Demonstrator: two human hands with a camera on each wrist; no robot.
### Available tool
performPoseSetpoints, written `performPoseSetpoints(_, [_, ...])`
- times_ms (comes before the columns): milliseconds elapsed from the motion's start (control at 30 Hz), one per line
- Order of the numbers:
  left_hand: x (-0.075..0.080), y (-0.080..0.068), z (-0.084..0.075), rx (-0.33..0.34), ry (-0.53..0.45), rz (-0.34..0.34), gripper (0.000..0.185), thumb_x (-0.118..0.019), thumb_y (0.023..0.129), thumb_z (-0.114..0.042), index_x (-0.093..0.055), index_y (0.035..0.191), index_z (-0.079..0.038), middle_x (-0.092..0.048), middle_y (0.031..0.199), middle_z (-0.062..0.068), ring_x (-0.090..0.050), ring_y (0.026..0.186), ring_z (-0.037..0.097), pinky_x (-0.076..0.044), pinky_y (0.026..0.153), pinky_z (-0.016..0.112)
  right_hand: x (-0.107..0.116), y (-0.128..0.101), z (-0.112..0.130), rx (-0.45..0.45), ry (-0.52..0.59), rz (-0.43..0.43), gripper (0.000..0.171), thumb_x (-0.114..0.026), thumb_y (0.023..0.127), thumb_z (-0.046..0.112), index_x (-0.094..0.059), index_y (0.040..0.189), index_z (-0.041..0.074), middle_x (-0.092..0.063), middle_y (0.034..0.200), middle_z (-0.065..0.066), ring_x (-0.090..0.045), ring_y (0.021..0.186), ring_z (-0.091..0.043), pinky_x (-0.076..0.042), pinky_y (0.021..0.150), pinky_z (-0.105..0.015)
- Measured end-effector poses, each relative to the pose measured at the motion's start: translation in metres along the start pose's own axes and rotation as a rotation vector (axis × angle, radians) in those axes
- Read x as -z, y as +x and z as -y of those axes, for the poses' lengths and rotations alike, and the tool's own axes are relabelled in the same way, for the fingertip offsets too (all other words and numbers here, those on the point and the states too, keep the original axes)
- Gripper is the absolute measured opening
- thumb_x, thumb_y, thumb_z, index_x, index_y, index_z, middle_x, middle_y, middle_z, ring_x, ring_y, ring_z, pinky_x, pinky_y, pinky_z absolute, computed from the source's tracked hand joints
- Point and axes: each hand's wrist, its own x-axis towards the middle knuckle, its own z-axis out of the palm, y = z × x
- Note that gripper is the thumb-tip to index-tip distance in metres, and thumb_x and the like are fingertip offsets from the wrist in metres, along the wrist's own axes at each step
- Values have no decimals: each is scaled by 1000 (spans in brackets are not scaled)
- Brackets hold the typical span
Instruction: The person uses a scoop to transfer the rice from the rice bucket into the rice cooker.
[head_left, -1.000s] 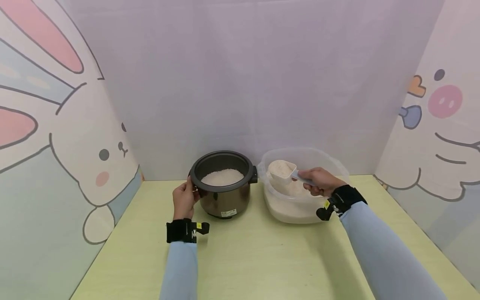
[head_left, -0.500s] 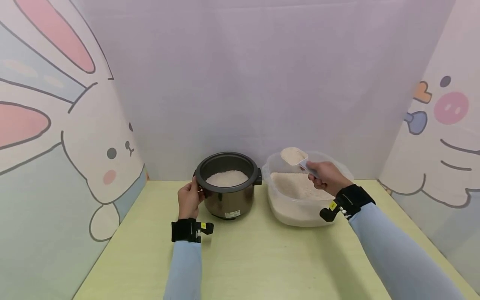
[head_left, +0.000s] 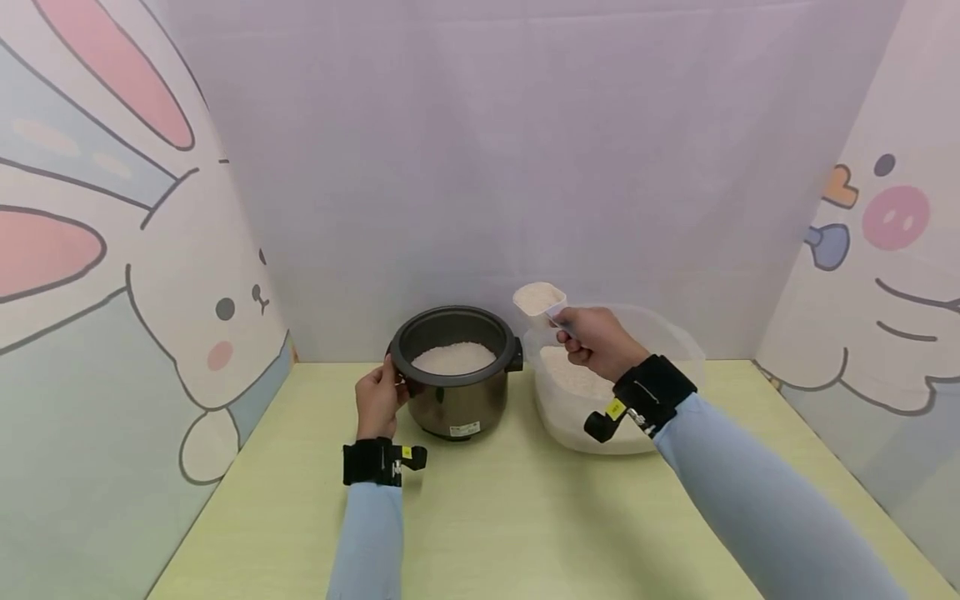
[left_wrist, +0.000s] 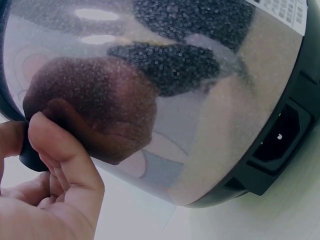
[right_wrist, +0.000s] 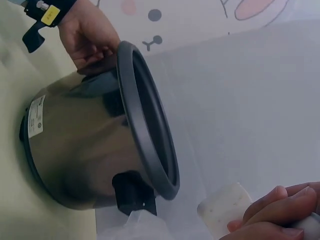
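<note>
A dark metal rice cooker pot [head_left: 453, 392] [left_wrist: 190, 100] [right_wrist: 85, 145] with white rice inside stands at the back middle of the table. My left hand [head_left: 377, 398] [left_wrist: 47, 185] [right_wrist: 90, 37] grips its left side handle. My right hand [head_left: 592, 340] [right_wrist: 280, 212] holds a white plastic scoop [head_left: 540, 298] [right_wrist: 225, 209] heaped with rice by its handle, raised in the air between the pot's right handle and a clear plastic tub [head_left: 675, 350]. The tub holds more rice [head_left: 558, 375] and sits right of the pot.
The yellow-green table [head_left: 510, 517] is enclosed by a plain lilac back wall and cartoon-printed side panels, a rabbit panel [head_left: 112, 292] on the left and another panel [head_left: 877, 275] on the right. Both wrists carry black camera straps.
My right hand has lifted the filled scoop out of the tub and carried it left and upward, toward the pot's right rim. My left hand stays on the pot's handle.
</note>
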Motion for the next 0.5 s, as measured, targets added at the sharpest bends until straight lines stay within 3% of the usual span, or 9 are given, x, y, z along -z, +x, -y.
performPoseSetpoints(133, [0,0,0,-2,0,1,46,-57,104,-44,-68,102,0,-57,84,4,-60,64,10,-53,58,21,-20,3,4,12,-55,-24,20,-45,109,13,-49,119,-4,-45,76,-1,-32,58,-9,-26,53,-24])
performPoseSetpoints(200, [0,0,0,-5,-2,1,45,-58,104,-44,-68,102,0,-57,83,4,-60,64,10,-52,58,21,-29,4,5,29,-79,-29,14,-46,108,12,-51,106,-1,-46,76,-2,-33,59,-10,-27,53,-24])
performPoseSetpoints(333, [0,0,1,-15,-9,2,45,-58,104,-44,-68,100,0,-58,82,4,-60,63,10,-52,57,21,-40,7,5,92,-140,-39,34,-49,108,12,-41,75,11,-49,77,-5,-32,58,-12,-27,54,-26])
performPoseSetpoints(400, [1,-1,1,-19,-9,4,45,-58,104,-44,-68,100,0,-58,82,4,-60,63,10,-52,57,21,-44,8,4,129,-185,-52,42,-50,108,11,-33,69,14,-51,76,-5,-31,57,-12,-27,55,-27])
performPoseSetpoints(500, [0,-2,0,-21,-14,9,45,-58,105,-42,-67,99,1,-57,82,4,-60,62,10,-52,56,21,-50,10,1,178,-259,-81,36,-50,108,11,-43,73,9,-54,79,-8,-30,57,-13,-27,56,-28])
